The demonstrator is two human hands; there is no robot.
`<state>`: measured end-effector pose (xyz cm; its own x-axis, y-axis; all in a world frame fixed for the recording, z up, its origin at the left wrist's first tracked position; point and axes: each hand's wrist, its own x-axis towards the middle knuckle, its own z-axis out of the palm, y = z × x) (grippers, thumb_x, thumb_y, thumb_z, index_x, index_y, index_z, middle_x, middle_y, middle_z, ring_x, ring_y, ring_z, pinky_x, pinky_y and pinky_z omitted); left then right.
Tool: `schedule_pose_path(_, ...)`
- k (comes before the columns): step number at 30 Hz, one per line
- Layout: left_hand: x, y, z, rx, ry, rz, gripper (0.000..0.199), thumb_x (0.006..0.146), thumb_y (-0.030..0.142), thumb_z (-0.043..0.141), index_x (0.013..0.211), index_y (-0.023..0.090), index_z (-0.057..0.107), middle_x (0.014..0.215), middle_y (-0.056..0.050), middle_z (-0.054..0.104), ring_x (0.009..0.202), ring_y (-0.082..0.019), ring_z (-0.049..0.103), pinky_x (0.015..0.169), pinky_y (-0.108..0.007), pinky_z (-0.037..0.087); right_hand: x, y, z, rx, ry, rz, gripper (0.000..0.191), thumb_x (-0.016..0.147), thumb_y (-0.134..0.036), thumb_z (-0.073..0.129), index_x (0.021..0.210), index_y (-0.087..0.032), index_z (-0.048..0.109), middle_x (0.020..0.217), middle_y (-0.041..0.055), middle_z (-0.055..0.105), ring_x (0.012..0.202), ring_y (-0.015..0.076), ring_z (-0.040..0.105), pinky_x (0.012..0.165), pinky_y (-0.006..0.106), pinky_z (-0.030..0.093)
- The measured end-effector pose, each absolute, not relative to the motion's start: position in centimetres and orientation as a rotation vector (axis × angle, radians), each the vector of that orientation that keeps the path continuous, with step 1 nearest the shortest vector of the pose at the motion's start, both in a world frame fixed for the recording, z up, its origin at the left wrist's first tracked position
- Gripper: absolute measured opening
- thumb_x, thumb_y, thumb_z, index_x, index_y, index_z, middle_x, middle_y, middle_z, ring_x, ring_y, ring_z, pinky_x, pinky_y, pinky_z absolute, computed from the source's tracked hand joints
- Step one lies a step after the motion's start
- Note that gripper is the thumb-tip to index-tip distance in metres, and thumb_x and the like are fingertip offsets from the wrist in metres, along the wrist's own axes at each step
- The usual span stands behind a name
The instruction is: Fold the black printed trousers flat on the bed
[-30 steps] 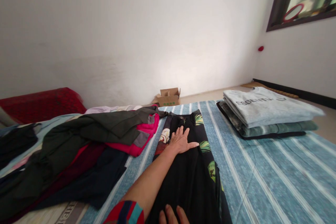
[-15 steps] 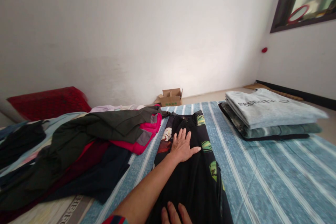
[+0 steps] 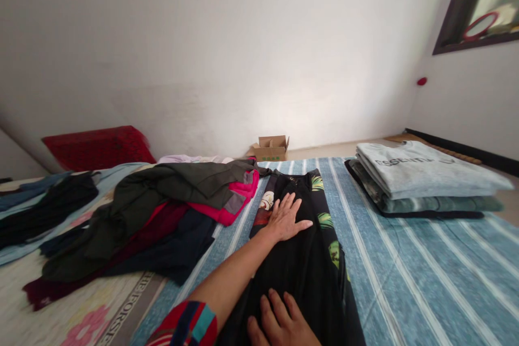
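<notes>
A long black garment point(image 3: 302, 281) with green leaf and cream prints along its sides lies flat on the blue striped bed cover point(image 3: 365, 259). My left hand point(image 3: 287, 219) rests palm down on its upper part, fingers spread and thumb pointing right. Lower down, at the bottom edge of the view, my right hand point(image 3: 281, 321) lies on the same black cloth with its fingers apart; its wrist is out of view. Neither hand grips anything.
To the left sits a heap of clothes with a dark green and pink jacket point(image 3: 182, 189). On the right stands a stack of folded clothes, a grey printed sweatshirt point(image 3: 425, 170) on top. A cardboard box point(image 3: 271, 148) and a red object point(image 3: 97, 148) are by the wall.
The view has turned a little left, so everything appears shifted right. My right hand shows more, further up in the view. My left hand stays flat on the upper part of the garment.
</notes>
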<state>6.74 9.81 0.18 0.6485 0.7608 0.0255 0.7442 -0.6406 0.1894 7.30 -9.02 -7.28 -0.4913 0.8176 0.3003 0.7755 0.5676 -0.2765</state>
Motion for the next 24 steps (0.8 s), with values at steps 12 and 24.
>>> schedule_pose_path(12, -1.8, -0.1, 1.8, 2.724, 0.966, 0.164, 0.048, 0.086, 0.031, 0.047, 0.132, 0.021, 0.042, 0.144, -0.006, 0.034, 0.135, -0.019, 0.021, 0.11, -0.036, 0.018, 10.9, -12.6, -0.5, -1.224, -2.459, 0.318, 0.071, 0.08, -0.057, 0.05, 0.136, -0.015, 0.036, 0.14, 0.0206, 0.035, 0.131, 0.0338, 0.025, 0.105, 0.053, 0.021)
schedule_pose_path(24, -6.5, -6.4, 2.0, 2.832, 0.87, 0.208, 0.037, 0.086, 0.022, 0.047, 0.123, 0.017, 0.05, 0.136, -0.01, 0.045, 0.129, -0.023, 0.034, 0.105, -0.048, 0.028, 11.5, -18.5, -3.0, -1.344, -2.48, -0.279, 0.055, 0.087, -0.049, 0.041, 0.133, -0.019, 0.04, 0.138, 0.0172, 0.04, 0.126, 0.0359, 0.034, 0.093, 0.061, 0.035)
